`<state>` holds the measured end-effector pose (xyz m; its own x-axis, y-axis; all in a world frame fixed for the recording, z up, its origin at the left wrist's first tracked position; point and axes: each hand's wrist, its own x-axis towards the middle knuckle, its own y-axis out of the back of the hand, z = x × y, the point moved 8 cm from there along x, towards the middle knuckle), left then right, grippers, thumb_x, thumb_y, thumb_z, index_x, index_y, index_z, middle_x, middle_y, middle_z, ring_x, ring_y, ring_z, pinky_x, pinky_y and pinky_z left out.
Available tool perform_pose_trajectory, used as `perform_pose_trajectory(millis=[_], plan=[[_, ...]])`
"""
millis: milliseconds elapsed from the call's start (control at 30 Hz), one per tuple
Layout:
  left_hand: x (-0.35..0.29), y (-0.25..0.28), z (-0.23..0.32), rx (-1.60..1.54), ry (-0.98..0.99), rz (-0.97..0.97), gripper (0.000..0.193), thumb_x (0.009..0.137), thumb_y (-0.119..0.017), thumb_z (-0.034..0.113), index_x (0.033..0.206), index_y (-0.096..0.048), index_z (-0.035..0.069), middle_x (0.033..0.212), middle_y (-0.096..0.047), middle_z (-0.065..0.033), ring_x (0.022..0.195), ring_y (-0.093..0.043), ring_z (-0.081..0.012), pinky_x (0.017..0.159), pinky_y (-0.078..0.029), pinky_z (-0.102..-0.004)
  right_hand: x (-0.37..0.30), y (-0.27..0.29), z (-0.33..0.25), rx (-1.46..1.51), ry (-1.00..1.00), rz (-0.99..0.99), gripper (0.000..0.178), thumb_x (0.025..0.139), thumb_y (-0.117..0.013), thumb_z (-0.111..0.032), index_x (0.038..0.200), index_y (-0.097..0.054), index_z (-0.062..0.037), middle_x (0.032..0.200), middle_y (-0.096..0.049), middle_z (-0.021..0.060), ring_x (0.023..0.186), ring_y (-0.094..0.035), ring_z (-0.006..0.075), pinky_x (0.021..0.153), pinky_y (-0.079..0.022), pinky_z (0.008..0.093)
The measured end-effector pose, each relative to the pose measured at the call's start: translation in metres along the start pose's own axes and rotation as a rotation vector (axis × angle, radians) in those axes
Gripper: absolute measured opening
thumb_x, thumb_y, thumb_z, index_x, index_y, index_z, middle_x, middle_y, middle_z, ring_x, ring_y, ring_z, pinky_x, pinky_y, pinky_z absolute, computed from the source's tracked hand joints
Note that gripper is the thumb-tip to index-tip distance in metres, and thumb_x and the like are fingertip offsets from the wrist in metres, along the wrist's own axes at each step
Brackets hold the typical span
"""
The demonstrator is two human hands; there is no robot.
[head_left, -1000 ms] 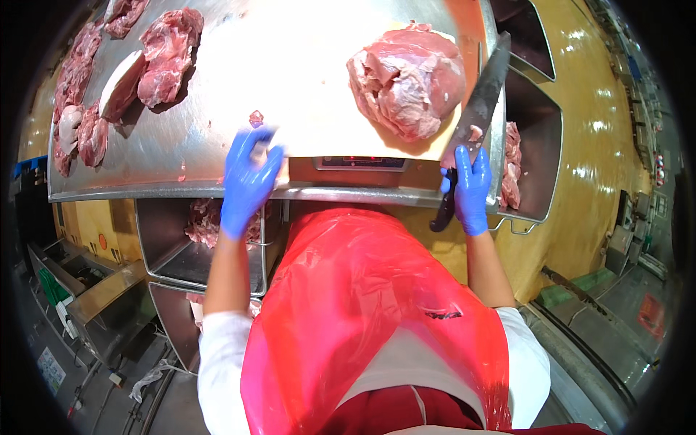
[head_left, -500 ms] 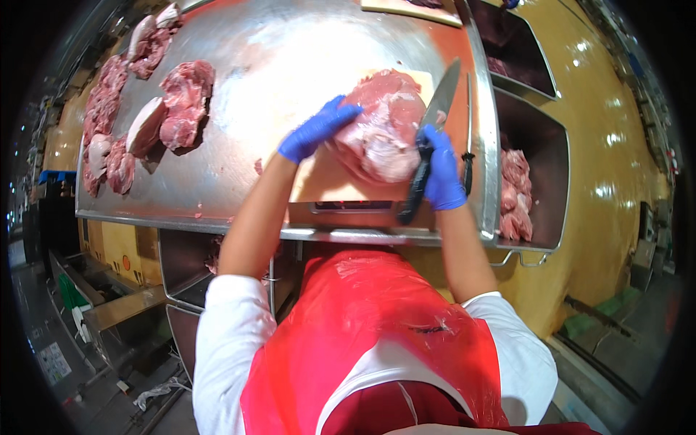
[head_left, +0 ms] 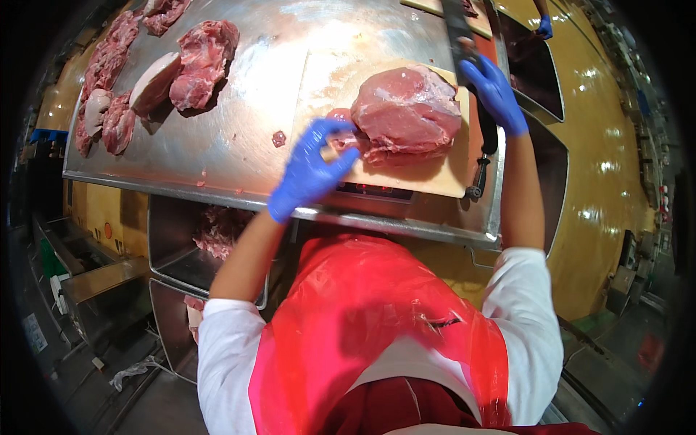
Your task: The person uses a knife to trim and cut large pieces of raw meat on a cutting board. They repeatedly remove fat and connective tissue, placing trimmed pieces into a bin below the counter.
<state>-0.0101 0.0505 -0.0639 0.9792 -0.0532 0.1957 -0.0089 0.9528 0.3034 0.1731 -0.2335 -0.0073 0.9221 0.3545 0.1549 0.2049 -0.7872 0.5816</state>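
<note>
Swung from beside the rounded pink meat joint [head_left: 409, 112] on the pale-yellow board [head_left: 442, 180], the long steel knife [head_left: 455, 36] is at one o'clock, clasped in the blue-gloved right hand [head_left: 497, 96]. At eight o'clock, the half-curled, blue-gloved left hand [head_left: 310, 172] has an unclear hold; best steady with fingertips tucked.

Steel table [head_left: 254, 163], raw meat pieces [head_left: 203, 65] at left, small scraps [head_left: 279, 138]
</note>
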Motion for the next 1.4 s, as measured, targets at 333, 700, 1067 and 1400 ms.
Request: perform_pose_trajectory(millis=[333, 700, 1067, 1400], plan=[[-0.021, -0.017, -0.044, 0.53, -0.232, 0.1, 0.026, 0.075, -0.071, 0.024, 0.095, -0.062, 0.009, 0.101, -0.06, -0.0151, 0.096, -0.056, -0.0351, 0.084, -0.044, -0.0471, -0.194, -0.087, -0.02, 0.484, -0.385, 0.26, 0.02, 0.101, -0.059, -0.023, 0.103, -0.056, -0.0032, 0.076, -0.063, 0.0048, 0.052, -0.057, 0.0094, 0.046, -0.045, 0.0255], [-0.03, -0.035, -0.033, 0.584, -0.464, 0.058, 0.025, 0.07, -0.074, 0.023, 0.09, -0.065, 0.014, 0.102, -0.059, -0.0085, 0.094, -0.055, -0.0315, 0.076, -0.043, -0.0453, -0.161, -0.173, -0.091, -0.445, -0.068, -0.042, 0.074, 0.089, -0.056, -0.002, 0.156, -0.028, -0.0187, 0.105, -0.064, 0.0249, 0.078, -0.065, 0.0436, 0.066, -0.051, 0.0533], [-0.03, -0.033, -0.032, 0.641, -0.461, 0.035, 0.024, 0.069, -0.075, 0.017, 0.086, -0.061, 0.009, 0.103, -0.062, -0.0102, 0.091, -0.057, -0.0335, 0.077, -0.045, -0.0452, -0.149, -0.193, -0.06, -0.453, 0.029, -0.153, 0.085, 0.082, -0.05, 0.002, 0.158, -0.021, -0.0214, 0.086, -0.065, 0.0263, 0.079, -0.065, 0.0452, 0.071, -0.05, 0.0557], [-0.258, 0.217, -0.212, 0.2, 0.548, 0.658, 0.025, 0.094, -0.06, 0.02, 0.101, -0.068, -0.002, 0.094, -0.072, -0.0147, 0.084, -0.069, -0.0238, 0.08, -0.055, -0.0358, -0.254, -0.072, -0.047, -0.134, -0.18, -0.16, 0.069, 0.096, -0.054, -0.013, 0.157, -0.025, -0.0258, 0.094, -0.069, 0.0231, 0.079, -0.068, 0.042, 0.072, -0.051, 0.0512]])
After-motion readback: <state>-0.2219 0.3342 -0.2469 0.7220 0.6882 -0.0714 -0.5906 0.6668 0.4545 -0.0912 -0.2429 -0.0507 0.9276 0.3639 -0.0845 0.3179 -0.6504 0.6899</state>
